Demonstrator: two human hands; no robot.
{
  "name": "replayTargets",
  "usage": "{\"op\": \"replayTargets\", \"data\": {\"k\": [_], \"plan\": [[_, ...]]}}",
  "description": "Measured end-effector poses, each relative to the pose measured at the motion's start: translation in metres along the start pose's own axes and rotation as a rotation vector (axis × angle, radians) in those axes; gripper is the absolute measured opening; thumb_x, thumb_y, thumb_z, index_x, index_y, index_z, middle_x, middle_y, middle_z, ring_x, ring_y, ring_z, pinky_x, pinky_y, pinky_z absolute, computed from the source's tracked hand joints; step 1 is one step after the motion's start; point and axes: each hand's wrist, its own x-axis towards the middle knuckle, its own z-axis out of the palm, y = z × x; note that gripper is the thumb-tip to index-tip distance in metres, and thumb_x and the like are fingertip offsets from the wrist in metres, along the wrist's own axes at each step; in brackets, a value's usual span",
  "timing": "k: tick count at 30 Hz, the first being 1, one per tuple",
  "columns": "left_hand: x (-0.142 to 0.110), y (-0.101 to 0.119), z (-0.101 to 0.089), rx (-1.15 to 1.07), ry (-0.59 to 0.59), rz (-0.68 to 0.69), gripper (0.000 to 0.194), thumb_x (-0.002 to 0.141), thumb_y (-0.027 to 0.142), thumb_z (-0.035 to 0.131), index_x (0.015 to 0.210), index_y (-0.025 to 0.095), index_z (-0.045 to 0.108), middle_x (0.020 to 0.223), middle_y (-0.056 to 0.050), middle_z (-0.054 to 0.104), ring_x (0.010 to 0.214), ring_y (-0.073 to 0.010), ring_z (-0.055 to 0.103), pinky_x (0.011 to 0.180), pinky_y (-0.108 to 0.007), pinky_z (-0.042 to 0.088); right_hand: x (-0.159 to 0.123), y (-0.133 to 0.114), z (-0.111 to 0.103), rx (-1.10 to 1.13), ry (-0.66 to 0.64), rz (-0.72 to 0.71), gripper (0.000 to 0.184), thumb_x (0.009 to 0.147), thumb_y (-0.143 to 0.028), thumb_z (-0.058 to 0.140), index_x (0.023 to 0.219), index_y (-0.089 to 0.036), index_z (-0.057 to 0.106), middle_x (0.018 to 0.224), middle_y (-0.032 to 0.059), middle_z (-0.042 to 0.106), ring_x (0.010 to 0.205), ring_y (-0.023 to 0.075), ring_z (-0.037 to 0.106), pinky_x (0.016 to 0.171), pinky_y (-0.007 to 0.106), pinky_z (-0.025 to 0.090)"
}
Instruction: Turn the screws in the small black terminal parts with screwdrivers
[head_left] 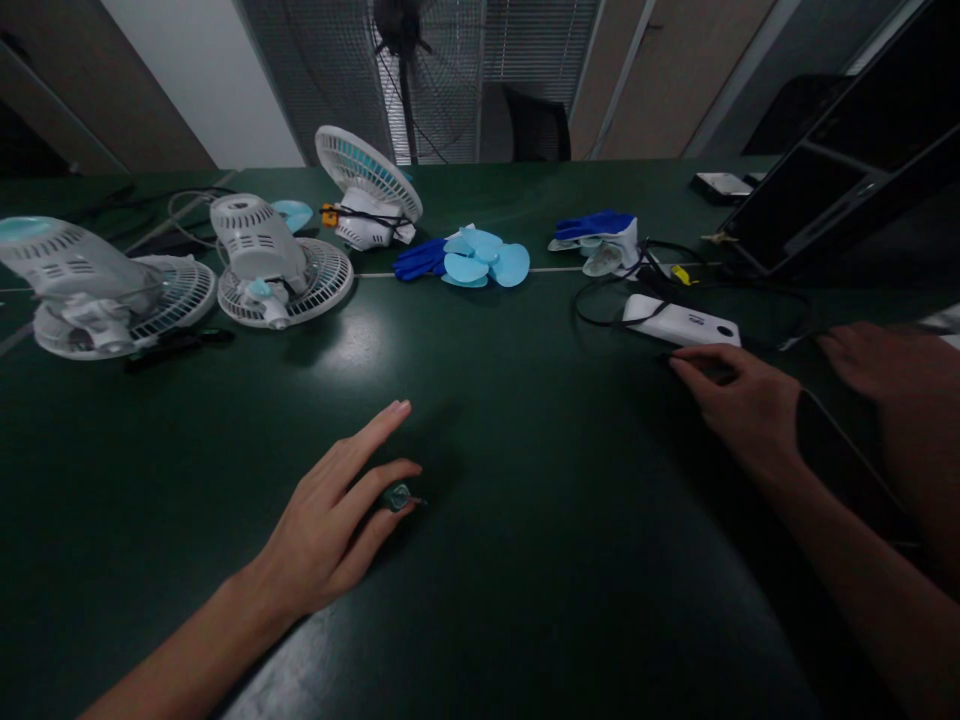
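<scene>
My left hand point(330, 510) is over the green table, index finger stretched out. Its lower fingers curl round a screwdriver point(397, 496) with a translucent greenish handle; a short thin tip points right, and the rest is hidden in the palm. At the right, my right hand point(739, 395) is just in front of a white box-like device point(681, 320) with a black cable. Thumb and index finger pinch together at a small dark thing, too dark to name.
Fan heads point(259, 250) stand at the left, with another fan head point(367, 190) behind. Light-blue fan blades point(484, 258) lie by blue gloves point(420, 258). More gloves point(600, 238) lie right. A co-worker's blurred hand point(885, 360) is beside my right arm. A black cabinet point(840, 180) stands far right.
</scene>
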Motion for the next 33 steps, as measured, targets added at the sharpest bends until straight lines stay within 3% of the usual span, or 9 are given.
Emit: {"op": "replayTargets", "data": {"k": [8, 13, 15, 18, 21, 27, 33], "plan": [[0.0, 0.001, 0.001, 0.017, 0.015, 0.002, 0.025, 0.098, 0.019, 0.048, 0.118, 0.018, 0.063, 0.161, -0.014, 0.037, 0.133, -0.0311, 0.055, 0.103, -0.047, 0.053, 0.002, 0.006, 0.004, -0.016, -0.01, -0.037, 0.034, 0.088, -0.043, 0.06, 0.108, -0.021, 0.077, 0.109, 0.008, 0.076, 0.08, 0.0215, 0.067, 0.082, 0.038, 0.052], [0.0, -0.002, 0.001, -0.017, -0.002, 0.013, 0.026, 0.099, 0.016, 0.047, 0.121, 0.018, 0.06, 0.163, -0.014, 0.033, 0.142, -0.0319, 0.045, 0.109, -0.049, 0.048, 0.004, 0.009, 0.001, -0.032, -0.037, -0.032, 0.037, 0.089, -0.046, 0.06, 0.105, -0.019, 0.078, 0.104, 0.0092, 0.077, 0.078, 0.0228, 0.067, 0.082, 0.04, 0.052], [0.0, -0.005, 0.001, -0.018, -0.032, 0.042, 0.028, 0.098, 0.016, 0.048, 0.124, 0.017, 0.058, 0.155, -0.015, 0.044, 0.14, -0.0312, 0.046, 0.109, -0.049, 0.046, 0.003, 0.006, 0.0, -0.035, -0.048, -0.045, 0.037, 0.089, -0.047, 0.06, 0.105, -0.019, 0.078, 0.103, 0.0092, 0.077, 0.077, 0.0228, 0.067, 0.081, 0.04, 0.052], [-0.001, -0.009, 0.003, 0.0, -0.09, 0.063, 0.031, 0.099, 0.019, 0.049, 0.129, 0.017, 0.056, 0.12, -0.011, 0.068, 0.109, -0.0241, 0.064, 0.092, -0.041, 0.053, -0.004, -0.009, 0.001, -0.024, -0.098, -0.098, 0.034, 0.09, -0.046, 0.061, 0.108, -0.021, 0.076, 0.104, 0.0073, 0.076, 0.078, 0.0224, 0.068, 0.078, 0.04, 0.053], [0.0, -0.008, 0.004, 0.036, -0.087, 0.069, 0.031, 0.101, 0.025, 0.047, 0.129, 0.017, 0.057, 0.096, -0.007, 0.069, 0.081, -0.0185, 0.063, 0.074, -0.034, 0.051, -0.019, -0.036, 0.003, 0.032, -0.209, -0.211, 0.031, 0.091, -0.043, 0.062, 0.117, -0.029, 0.071, 0.109, 0.003, 0.074, 0.087, 0.0226, 0.07, 0.079, 0.039, 0.056], [0.004, -0.002, 0.006, 0.099, -0.141, 0.072, 0.032, 0.103, 0.031, 0.045, 0.129, 0.017, 0.057, 0.096, -0.006, 0.07, 0.081, -0.0184, 0.066, 0.073, -0.033, 0.052, -0.049, -0.09, 0.003, 0.234, -0.475, -0.501, 0.034, 0.099, -0.036, 0.053, 0.131, -0.043, 0.06, 0.123, 0.0014, 0.069, 0.112, 0.0253, 0.066, 0.09, 0.049, 0.058], [0.002, -0.002, 0.009, 0.121, -0.199, 0.067, 0.032, 0.105, 0.033, 0.044, 0.131, 0.018, 0.056, 0.106, -0.007, 0.072, 0.092, -0.0215, 0.07, 0.084, -0.041, 0.055, -0.06, -0.101, 0.008, 0.362, -0.57, -0.605, 0.034, 0.099, -0.027, 0.058, 0.133, -0.027, 0.06, 0.12, 0.0058, 0.068, 0.1, 0.018, 0.066, 0.081, 0.035, 0.058]]}}
